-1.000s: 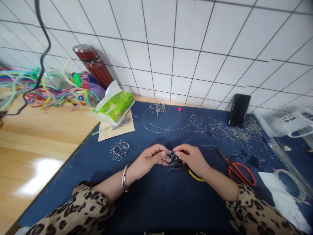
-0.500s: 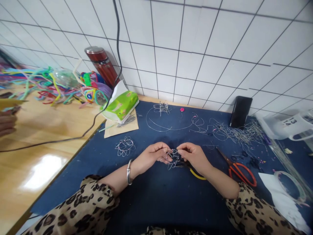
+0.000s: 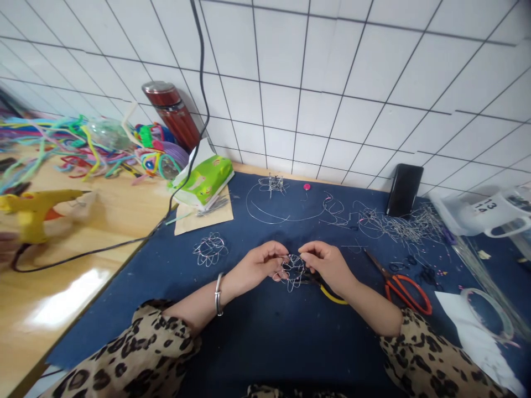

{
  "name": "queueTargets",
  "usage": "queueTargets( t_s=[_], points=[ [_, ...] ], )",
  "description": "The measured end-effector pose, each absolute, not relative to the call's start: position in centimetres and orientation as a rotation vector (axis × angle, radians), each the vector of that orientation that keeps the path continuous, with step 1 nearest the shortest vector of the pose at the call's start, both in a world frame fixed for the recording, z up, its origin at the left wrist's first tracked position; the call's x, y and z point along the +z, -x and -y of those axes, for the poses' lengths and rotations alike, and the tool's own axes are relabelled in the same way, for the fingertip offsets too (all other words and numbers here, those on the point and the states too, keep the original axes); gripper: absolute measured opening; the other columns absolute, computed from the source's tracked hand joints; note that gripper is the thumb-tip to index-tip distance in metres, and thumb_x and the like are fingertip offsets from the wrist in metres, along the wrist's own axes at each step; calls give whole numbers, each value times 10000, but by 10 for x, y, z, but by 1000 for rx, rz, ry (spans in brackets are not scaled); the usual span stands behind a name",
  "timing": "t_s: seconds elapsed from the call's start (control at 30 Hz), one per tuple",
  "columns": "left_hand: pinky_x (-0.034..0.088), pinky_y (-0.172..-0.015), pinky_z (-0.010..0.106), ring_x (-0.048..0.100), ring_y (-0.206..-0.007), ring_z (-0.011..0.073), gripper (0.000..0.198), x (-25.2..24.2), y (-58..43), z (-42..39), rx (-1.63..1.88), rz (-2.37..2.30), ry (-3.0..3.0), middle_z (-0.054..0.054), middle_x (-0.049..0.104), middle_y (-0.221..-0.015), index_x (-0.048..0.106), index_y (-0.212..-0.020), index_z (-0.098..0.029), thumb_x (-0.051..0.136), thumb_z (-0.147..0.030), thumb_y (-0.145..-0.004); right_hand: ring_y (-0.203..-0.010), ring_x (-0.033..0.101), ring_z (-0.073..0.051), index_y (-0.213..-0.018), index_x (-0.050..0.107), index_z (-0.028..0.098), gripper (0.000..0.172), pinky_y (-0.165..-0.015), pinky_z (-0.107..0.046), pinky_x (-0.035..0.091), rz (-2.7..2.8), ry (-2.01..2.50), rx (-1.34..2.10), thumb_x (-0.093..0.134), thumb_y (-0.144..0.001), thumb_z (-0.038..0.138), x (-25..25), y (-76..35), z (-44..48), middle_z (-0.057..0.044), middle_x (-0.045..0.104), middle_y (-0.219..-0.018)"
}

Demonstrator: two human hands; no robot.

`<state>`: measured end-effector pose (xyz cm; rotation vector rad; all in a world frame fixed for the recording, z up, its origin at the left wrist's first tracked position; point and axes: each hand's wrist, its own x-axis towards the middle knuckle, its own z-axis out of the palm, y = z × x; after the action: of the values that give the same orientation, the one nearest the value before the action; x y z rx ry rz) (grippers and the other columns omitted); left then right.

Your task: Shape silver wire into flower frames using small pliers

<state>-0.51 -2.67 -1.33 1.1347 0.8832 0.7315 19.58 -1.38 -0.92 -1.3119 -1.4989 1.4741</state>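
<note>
A looped silver wire piece [image 3: 293,271] hangs between my two hands above the dark blue mat. My left hand [image 3: 265,262] pinches its left side with thumb and fingers. On its right edge, the thumb and index finger of my right hand [image 3: 326,262] are closed. Pliers with yellow handles [image 3: 333,296] lie partly hidden under my right hand. Left of my hands, a similar wire flower shape [image 3: 210,249] rests on the mat. Orange-handled scissors [image 3: 409,293] lie to the right.
Behind my hands are a wire bundle [image 3: 274,184], tangled wire [image 3: 409,225], a phone [image 3: 404,189] and a tissue pack [image 3: 205,179]. At the left, another person's hand [image 3: 7,246] is beside a yellow glue gun [image 3: 35,213]; its cord crosses the wooden table [image 3: 103,215].
The wire piece has turned so its loops face the camera more openly. At the left, the yellow glue gun has come into view. Both my hands keep nearly the same place.
</note>
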Motion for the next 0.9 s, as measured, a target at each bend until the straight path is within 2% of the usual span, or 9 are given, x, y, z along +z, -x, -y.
queueTargets(
  t_s=[0.2,0.33,0.5,0.7,0.9],
  points=[
    [508,-570,255,583,-690,110,274,-13,3,28,735,-886,-1214,38,541,-956,479,-1019,-176,576,-189,-764,-550,458,-77,-835,616,175,154,-527,-223,388,1532,1324,1422,561,-729,274,-5,-193,16,18,568,-694],
    [495,-549,235,541,-694,108,264,-15,4,26,796,-1001,-1295,38,538,-933,494,-1011,-172,580,-238,-771,-522,447,-72,-833,607,175,158,-505,-218,374,1481,1307,1472,567,-729,287,-4,-194,16,32,546,-651],
    [481,-604,249,531,-720,121,234,-13,6,26,865,-1087,-1548,34,534,-887,505,-967,-172,594,-236,-761,-506,442,-67,-826,595,170,167,-489,-212,368,1416,1283,1551,577,-729,304,-4,-195,15,40,521,-613],
    [468,-727,312,521,-865,183,275,-7,-3,33,857,-1124,-2033,65,516,-1005,519,-929,-200,624,-143,-681,-529,454,-65,-818,593,166,174,-492,-208,385,1418,1268,1578,584,-722,311,-2,-193,16,23,550,-672],
    [456,-754,321,538,-851,185,180,-12,-7,34,824,-1194,-2146,57,549,-957,538,-897,-206,563,-144,-730,-527,447,-64,-834,599,171,182,-501,-211,388,1422,1259,1583,588,-721,313,-5,-193,15,27,550,-667]
  ],
)
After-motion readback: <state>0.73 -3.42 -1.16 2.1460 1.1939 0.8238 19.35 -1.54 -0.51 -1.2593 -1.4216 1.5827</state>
